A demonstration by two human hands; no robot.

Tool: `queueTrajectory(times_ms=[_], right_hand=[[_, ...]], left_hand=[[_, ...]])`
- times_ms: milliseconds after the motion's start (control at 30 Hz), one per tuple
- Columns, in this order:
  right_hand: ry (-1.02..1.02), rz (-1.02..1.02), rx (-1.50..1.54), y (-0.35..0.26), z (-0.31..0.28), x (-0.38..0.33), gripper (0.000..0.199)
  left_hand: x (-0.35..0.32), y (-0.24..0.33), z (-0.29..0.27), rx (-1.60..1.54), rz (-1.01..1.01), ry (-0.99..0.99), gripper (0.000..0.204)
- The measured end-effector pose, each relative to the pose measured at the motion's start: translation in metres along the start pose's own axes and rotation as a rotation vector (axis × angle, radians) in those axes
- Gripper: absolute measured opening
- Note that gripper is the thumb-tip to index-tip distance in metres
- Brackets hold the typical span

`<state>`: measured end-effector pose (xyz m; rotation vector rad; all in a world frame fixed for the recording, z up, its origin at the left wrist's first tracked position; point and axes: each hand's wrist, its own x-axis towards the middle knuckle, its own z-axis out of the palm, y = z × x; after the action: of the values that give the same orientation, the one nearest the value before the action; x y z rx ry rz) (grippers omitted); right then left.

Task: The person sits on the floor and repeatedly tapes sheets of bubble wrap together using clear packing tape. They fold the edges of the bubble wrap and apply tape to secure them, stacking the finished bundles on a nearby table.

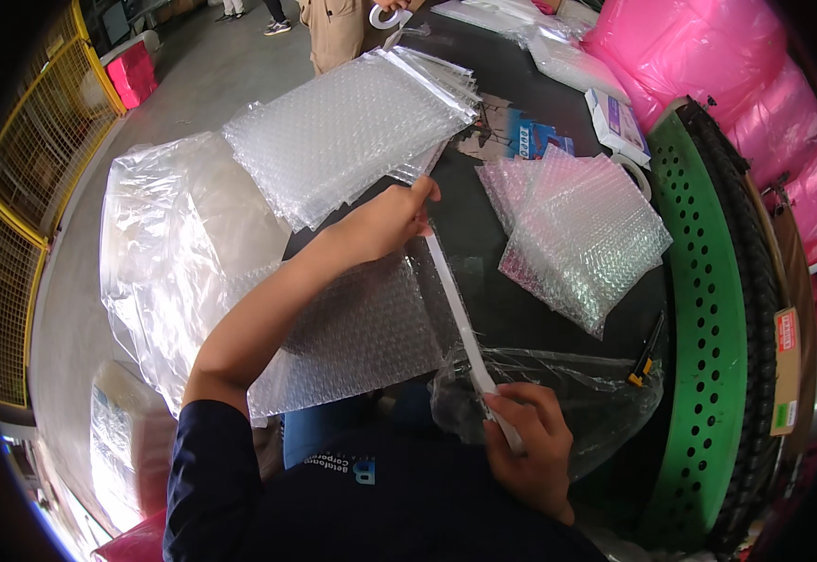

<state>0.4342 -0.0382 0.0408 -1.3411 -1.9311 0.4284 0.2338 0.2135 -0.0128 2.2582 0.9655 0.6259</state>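
Note:
A long white strip, looking like tape or its backing, runs between my two hands along the open edge of a clear bubble wrap bag. My left hand is closed in a pinch at the strip's far end. At the near end, my right hand grips the strip between thumb and fingers. The bubble bag lies flat under my left forearm, partly hidden by it. Crumpled clear film spreads beside my right hand.
A stack of bubble bags lies beyond my left hand; pinkish bubble bags lie right. A yellow-black cutter rests near the green perforated panel. Clear plastic bulges at left. Another person stands across the black table.

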Motion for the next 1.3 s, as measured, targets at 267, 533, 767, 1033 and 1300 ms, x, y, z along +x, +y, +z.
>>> queueTrajectory(times_ms=[267, 533, 767, 1033, 1300], right_hand=[[-0.024, 0.091, 0.053, -0.003, 0.003, 0.008, 0.032], [-0.167, 0.122, -0.026, 0.004, 0.000, 0.005, 0.028], [-0.214, 0.177, -0.106, 0.002, -0.004, 0.005, 0.027], [-0.333, 0.250, -0.190, 0.005, -0.003, 0.003, 0.033], [-0.416, 0.293, -0.223, 0.006, 0.000, 0.005, 0.039]], left_hand=[[0.003, -0.016, 0.015, 0.087, -0.035, 0.066, 0.040], [0.005, -0.009, 0.011, 0.084, -0.082, 0.041, 0.044], [0.009, -0.008, 0.011, 0.073, -0.076, 0.031, 0.045], [0.007, -0.009, 0.011, 0.092, -0.065, 0.043, 0.045], [0.010, -0.009, 0.012, 0.100, -0.077, 0.032, 0.046]])
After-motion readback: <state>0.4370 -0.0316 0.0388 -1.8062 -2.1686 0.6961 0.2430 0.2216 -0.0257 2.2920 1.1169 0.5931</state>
